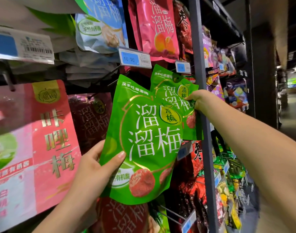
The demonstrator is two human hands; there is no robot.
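Left hand (93, 167) is gripping near pouch (143, 140); right hand (199, 101) is pinching far pouch (169, 88) at rack (198, 47). Sideways yank is probably risking torn hang-hole, pouch dropping.

Shop, snack aisle: sealed snack bags (159, 27) are hanging in rows on wire peg hooks (171, 212), blue price tags (135, 58) with barcodes are fronting them, grey rack upright (198, 47) is dividing bays.
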